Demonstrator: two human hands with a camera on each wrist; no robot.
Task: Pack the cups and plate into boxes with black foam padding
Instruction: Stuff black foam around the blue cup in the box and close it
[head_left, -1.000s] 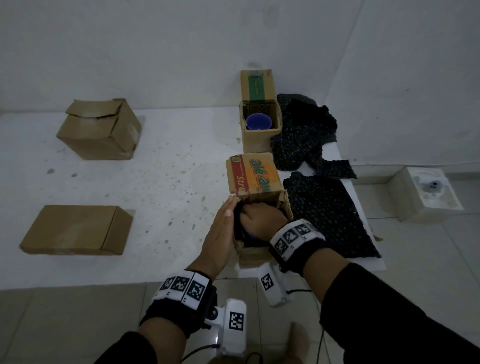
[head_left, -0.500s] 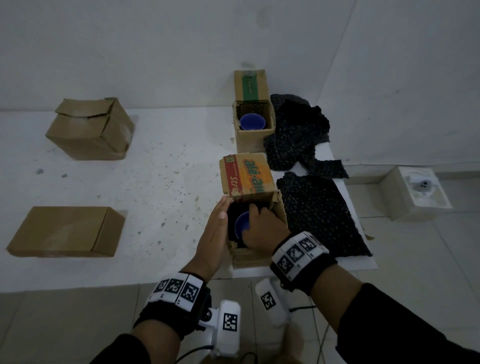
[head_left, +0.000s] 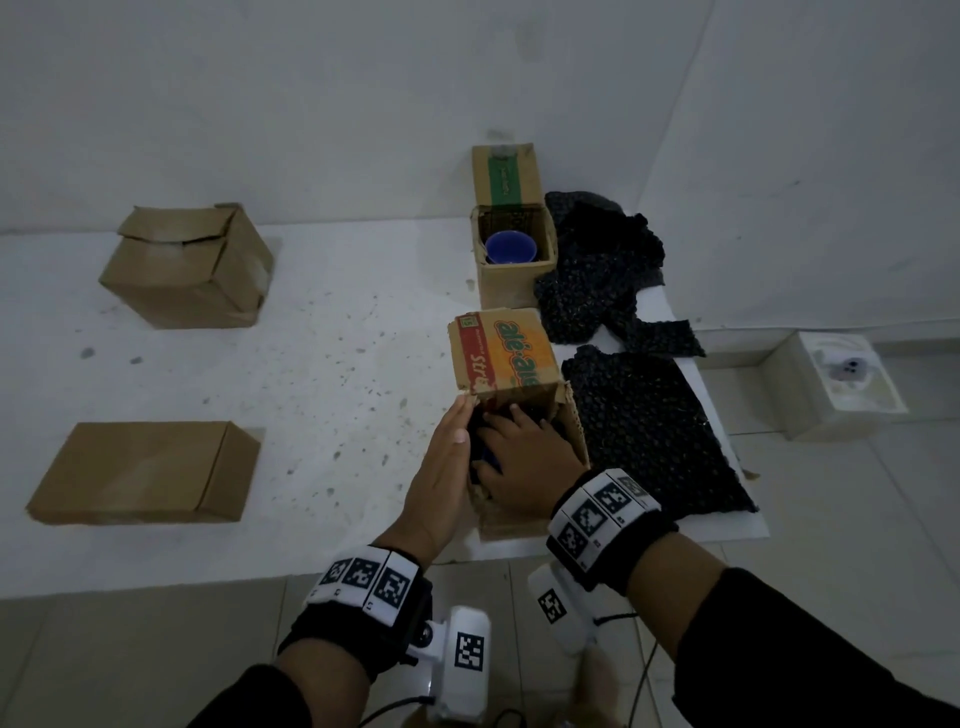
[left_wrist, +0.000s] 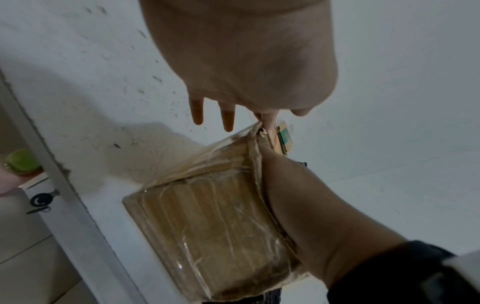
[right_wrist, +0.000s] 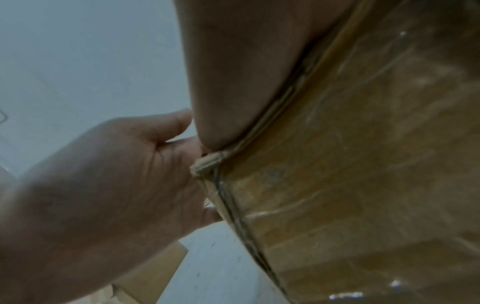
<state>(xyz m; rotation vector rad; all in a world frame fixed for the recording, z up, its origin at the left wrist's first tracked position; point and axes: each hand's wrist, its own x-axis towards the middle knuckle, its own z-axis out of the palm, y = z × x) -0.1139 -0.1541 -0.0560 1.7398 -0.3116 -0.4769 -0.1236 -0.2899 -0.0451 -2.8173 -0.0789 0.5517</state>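
The near cardboard box stands open at the table's front edge, its orange printed flap raised at the back. My left hand lies flat with straight fingers against the box's taped left side. My right hand is down inside the box, fingers spread over dark foam, and only a sliver of the blue cup shows beside it. In the right wrist view its fingertips are hidden behind the box wall. A second blue cup sits in the far open box.
Two black foam sheets lie to the right of the boxes, one crumpled and one flat. Two closed cardboard boxes stand on the left of the white table. A white block sits on the floor at the right.
Half a second ago the blue cup showed plainly in the near box beside my right hand. That hand has since slid forward over it, fingers spread. My left hand stays against the box's side.
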